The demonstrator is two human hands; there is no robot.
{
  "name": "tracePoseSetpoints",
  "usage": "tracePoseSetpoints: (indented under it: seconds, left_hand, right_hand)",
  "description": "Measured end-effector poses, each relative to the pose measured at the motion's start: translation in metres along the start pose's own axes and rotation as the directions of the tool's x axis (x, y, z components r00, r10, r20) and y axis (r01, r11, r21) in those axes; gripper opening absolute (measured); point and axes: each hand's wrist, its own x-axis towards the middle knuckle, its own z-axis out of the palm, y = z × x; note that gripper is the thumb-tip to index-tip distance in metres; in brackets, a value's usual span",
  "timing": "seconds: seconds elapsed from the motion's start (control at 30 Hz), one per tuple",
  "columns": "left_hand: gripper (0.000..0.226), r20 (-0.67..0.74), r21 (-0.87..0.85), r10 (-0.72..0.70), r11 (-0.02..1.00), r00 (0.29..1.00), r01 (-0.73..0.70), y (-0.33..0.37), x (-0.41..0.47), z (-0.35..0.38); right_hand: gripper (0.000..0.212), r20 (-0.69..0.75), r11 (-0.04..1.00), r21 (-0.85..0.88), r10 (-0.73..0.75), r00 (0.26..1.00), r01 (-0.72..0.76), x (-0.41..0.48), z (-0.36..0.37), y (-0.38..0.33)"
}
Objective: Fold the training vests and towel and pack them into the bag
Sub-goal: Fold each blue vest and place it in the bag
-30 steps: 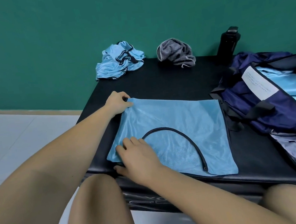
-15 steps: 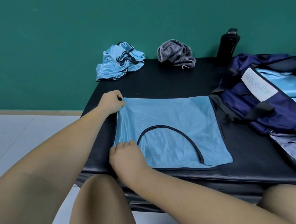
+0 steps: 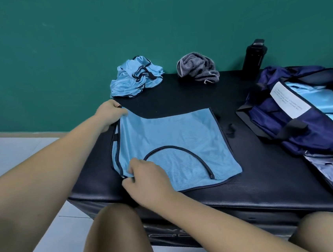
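A black, ribbed padded bench [image 3: 259, 177] stands against a green wall [image 3: 70, 43] over pale floor tiles [image 3: 11, 158]. Two light-blue mesh vests with dark piping lie on it: the flat vest [image 3: 173, 137] near the front edge and the crumpled vest [image 3: 134, 78] at the back. The left hand [image 3: 108, 113] pinches the flat vest's far left corner, and the right hand [image 3: 149, 183] pinches its near left corner. Also there are one bunched, striped grey towel [image 3: 198, 68], one black bottle [image 3: 254, 57], and one open navy bag [image 3: 306, 131] at the right with light-blue fabric inside.

One view only: wide-angle head cam above the black bench's [image 3: 251, 195] near edge, pitched forward and down, facing the green wall [image 3: 70, 43] behind the bench. Close in; the bag [image 3: 306, 131] at the bench's right end is cropped.
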Motion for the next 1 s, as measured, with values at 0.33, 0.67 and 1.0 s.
tracePoseSetpoints:
  seconds: [0.33, 0.67, 1.0]
  left_hand:
    - [0.023, 0.173, -0.25, 0.018, 0.968, 0.985, 0.026, 0.112, -0.007, 0.055]
    - [0.024, 0.249, -0.259, 0.034, 0.965, 0.968, 0.033, 0.18, -0.011, 0.146]
    - [0.032, 0.313, -0.26, 0.013, 0.963, 0.95, 0.072, 0.191, -0.004, 0.212]
  right_hand:
    - [0.025, -0.104, 0.906, 0.365, 0.268, 0.958, -0.214, -0.035, -0.097, 0.051]
    - [0.034, -0.112, 0.834, 0.441, 0.417, 0.902, -0.331, -0.067, -0.143, 0.12]
    - [0.021, -0.053, 0.799, 0.401, 0.509, 0.859, -0.448, -0.081, -0.156, 0.162]
